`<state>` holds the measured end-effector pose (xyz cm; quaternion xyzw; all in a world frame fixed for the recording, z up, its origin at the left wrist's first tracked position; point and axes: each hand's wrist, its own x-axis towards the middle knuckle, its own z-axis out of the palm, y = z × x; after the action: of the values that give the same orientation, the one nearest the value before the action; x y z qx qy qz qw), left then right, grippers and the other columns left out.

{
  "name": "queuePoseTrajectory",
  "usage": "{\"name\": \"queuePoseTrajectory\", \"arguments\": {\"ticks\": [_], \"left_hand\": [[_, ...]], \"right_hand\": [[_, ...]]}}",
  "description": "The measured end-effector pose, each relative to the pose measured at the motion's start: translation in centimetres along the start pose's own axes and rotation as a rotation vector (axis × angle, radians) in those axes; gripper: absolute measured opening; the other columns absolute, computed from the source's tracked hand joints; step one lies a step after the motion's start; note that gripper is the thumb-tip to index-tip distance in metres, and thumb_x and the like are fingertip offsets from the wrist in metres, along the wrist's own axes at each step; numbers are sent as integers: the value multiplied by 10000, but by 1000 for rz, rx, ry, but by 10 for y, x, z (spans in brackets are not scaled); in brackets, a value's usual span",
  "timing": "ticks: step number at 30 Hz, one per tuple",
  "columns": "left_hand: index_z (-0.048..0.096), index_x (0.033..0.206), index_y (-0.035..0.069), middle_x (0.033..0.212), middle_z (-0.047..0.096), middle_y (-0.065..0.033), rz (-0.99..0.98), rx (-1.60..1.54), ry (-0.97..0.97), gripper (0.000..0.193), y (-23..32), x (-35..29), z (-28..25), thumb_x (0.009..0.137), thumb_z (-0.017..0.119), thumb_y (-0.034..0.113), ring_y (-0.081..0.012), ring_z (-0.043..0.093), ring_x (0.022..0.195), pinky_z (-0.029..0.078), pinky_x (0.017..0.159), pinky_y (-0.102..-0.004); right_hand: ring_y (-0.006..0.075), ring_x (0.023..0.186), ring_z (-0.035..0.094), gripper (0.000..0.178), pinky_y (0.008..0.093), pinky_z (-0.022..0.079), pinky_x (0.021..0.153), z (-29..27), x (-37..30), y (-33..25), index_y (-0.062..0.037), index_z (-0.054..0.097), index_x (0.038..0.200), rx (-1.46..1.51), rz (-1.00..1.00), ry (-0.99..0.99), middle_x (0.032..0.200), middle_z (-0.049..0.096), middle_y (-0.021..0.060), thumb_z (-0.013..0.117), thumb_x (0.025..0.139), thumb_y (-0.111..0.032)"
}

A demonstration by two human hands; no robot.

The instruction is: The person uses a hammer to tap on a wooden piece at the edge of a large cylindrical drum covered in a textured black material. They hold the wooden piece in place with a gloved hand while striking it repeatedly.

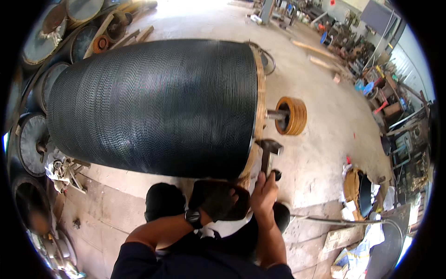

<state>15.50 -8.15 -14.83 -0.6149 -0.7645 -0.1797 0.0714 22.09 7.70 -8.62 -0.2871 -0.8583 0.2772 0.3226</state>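
A large black drum with a finely ribbed surface [158, 107] lies on its side in front of me. Its right end has a tan rim [261, 88]. My bare right hand [264, 194] is closed around the handle of a hammer [269, 148], whose dark head is up beside that rim. In a dark glove, my left hand [214, 202] is low by the drum's near right edge, fingers curled. What it grips, if anything, is hidden. Under and beside the glove is a dark reddish-brown piece [241, 204] that I cannot name.
An orange grooved pulley [295, 116] sits on the shaft at the drum's right end. More drums [35, 139] are stacked along the left. Parts and tools [376, 88] clutter the right wall. Wooden beams [316, 49] and a wooden board [343, 238] lie on the floor.
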Motion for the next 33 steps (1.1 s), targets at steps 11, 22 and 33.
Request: {"name": "queuePoseTrajectory", "arguments": {"ticks": [11, 22, 33], "left_hand": [[687, 842, 34, 902, 664, -140, 48, 72, 123, 173, 2, -3, 3, 889, 585, 166, -313, 655, 893, 534, 776, -468], [687, 891, 1, 931, 676, -178, -160, -26, -82, 216, 2, 5, 3, 929, 572, 180, -324, 665, 867, 535, 741, -475], [669, 939, 31, 987, 668, -172, -143, 100, 116, 181, 5, 3, -4, 921, 561, 176, -339, 659, 872, 524, 752, -468]], "right_hand": [[434, 578, 588, 264, 467, 444, 505, 4, -4, -11, 76, 564, 1045, -70, 108, -35, 662, 581, 282, 557, 1040, -188], [316, 570, 594, 240, 424, 436, 517, 3, -3, -9, 59, 583, 996, -181, 156, -40, 661, 599, 184, 546, 1037, -175], [351, 562, 570, 255, 434, 451, 537, -3, -4, 0, 51, 585, 996, -188, -28, 66, 644, 571, 197, 521, 1041, -192]]}}
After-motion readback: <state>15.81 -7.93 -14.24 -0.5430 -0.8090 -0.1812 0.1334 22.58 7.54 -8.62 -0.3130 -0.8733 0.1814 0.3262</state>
